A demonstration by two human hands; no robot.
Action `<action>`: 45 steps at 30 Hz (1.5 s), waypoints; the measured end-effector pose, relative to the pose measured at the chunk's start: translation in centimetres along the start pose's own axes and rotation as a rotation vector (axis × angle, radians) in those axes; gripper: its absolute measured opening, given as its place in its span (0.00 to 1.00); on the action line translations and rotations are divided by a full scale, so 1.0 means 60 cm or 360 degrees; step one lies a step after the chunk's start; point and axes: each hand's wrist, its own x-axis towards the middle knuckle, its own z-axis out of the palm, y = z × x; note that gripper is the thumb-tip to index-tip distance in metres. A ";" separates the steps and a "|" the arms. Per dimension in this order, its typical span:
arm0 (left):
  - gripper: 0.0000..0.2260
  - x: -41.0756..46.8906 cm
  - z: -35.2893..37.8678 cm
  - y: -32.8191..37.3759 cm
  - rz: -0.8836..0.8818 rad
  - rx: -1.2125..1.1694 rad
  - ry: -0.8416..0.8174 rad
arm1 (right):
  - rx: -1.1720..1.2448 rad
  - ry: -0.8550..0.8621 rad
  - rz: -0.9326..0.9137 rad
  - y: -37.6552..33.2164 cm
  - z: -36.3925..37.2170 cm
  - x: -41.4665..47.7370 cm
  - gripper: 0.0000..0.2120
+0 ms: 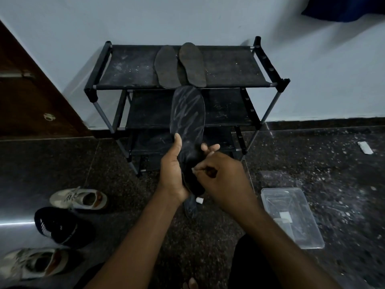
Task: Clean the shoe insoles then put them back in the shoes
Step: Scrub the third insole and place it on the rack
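Door: a brown wooden door stands at the far left, beside the pale wall.
Shoes: three lie on the floor at my lower left, apart from my hands. A pale sneaker is nearest me, a black shoe is just beyond it, and a second pale sneaker is beyond that with its opening turned up.
Shoe rack: the black shoe rack stands against the wall in the middle, its shelves dusty and flecked with white.
Top shelf: a left rack insole and a right rack insole lie close together, toes toward the wall.
Left hand: my left hand is grasping the held insole. The thumb lies on its near face, and the fingers wrap behind and show at its right edge.
Held insole: the held insole is dark with pale streaks. It stands upright in front of the rack's lower shelves, toe up, its heel end down between my two hands and off the floor.
Right hand: my right hand has its fingers clenched, one tip against the lower part of the held insole. A small white stub shows just under this hand. I cannot tell whether the fingers are grasping it or anything else.
Box: a clear plastic box sits on the floor just right of my right forearm, with a small white piece inside.
Floor: on the dark speckled floor, a white scrap lies far right.
Corner: a blue cloth is at the top right.
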 end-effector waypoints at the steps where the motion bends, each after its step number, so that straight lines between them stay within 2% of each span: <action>1: 0.32 0.000 0.001 -0.002 0.0005 0.0011 0.0009 | -0.0055 0.0057 0.0012 0.003 -0.002 0.002 0.04; 5: 0.32 -0.002 0.004 -0.006 -0.0054 0.0064 0.0056 | -0.0276 0.0033 -0.0037 0.000 0.002 0.005 0.06; 11: 0.34 -0.002 -0.002 -0.001 -0.0108 0.0034 0.0064 | -0.0028 -0.0121 -0.0171 -0.011 -0.001 0.002 0.06; 16: 0.33 -0.004 0.004 0.002 -0.0034 0.0036 0.0089 | -0.0428 -0.0067 -0.0210 0.009 -0.014 0.011 0.06; 26: 0.35 0.005 -0.010 -0.003 -0.0124 0.0050 0.0068 | 0.0058 -0.0147 -0.0151 -0.013 -0.002 0.004 0.06; 31: 0.34 0.008 -0.013 -0.004 -0.0078 0.0043 0.0065 | -0.0389 -0.0146 -0.0140 0.003 -0.016 0.012 0.08; 33: 0.34 0.010 -0.015 -0.005 -0.0079 0.0051 0.0078 | -0.0454 -0.0160 -0.0173 0.002 -0.017 0.012 0.08; 40: 0.35 0.009 -0.016 -0.004 -0.0129 0.0019 0.0046 | -0.0024 -0.0153 -0.0159 -0.018 0.002 0.003 0.06; 45: 0.33 0.005 -0.009 -0.007 -0.0059 0.0022 0.0045 | -0.0245 0.0019 -0.0055 0.002 -0.012 0.010 0.06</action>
